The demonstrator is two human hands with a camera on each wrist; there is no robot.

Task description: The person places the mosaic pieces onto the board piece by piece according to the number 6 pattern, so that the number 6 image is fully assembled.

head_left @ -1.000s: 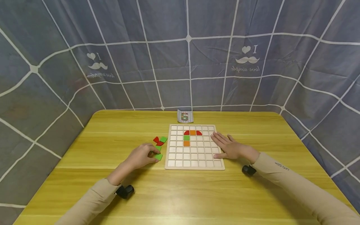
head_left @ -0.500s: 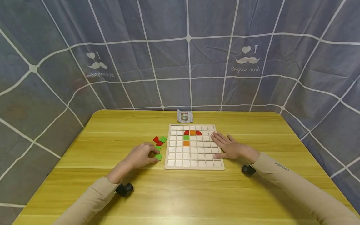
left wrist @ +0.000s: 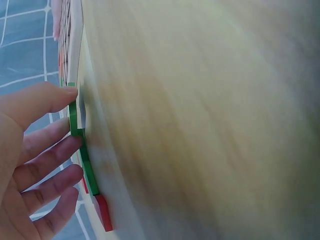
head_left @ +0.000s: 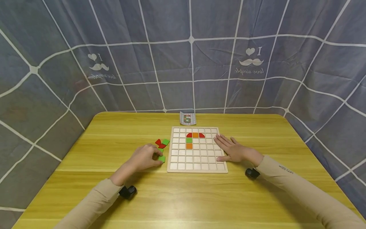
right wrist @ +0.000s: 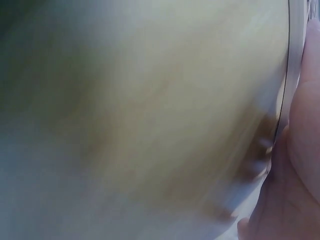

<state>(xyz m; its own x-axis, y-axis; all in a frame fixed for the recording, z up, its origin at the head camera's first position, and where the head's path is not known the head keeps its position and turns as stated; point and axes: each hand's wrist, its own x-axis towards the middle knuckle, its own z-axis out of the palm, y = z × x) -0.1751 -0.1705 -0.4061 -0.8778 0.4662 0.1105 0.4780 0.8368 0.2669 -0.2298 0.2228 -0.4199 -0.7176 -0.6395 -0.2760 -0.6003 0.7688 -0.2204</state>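
My left hand (head_left: 145, 156) pinches a green square tile (head_left: 162, 159) between thumb and fingers, left of a wooden grid board (head_left: 197, 172). In the left wrist view the tile (left wrist: 73, 115) shows edge-on, a thin dark gap beneath it. Its end overlaps a second green tile (left wrist: 89, 167) lying on the table. Beyond the hand lie two red curved pieces (head_left: 162, 146) and another green tile (head_left: 166, 142). My right hand (head_left: 235, 151) rests with spread fingers on the board's right edge. On the board sit red quarter-round pieces (head_left: 201, 135), orange squares (head_left: 189, 146) and a green square (head_left: 189, 140).
A small card (head_left: 187, 119) with a coloured grid pattern lies behind the board. The wooden table (head_left: 200, 200) meets a grey checked curtain (head_left: 177, 63) at the back and sides. Black wrist cameras (head_left: 128, 192) hang below both sleeves.
The pinched green tile and the left fingertips have shifted very slightly away from the person. My right hand and the pieces on the board stay in place.
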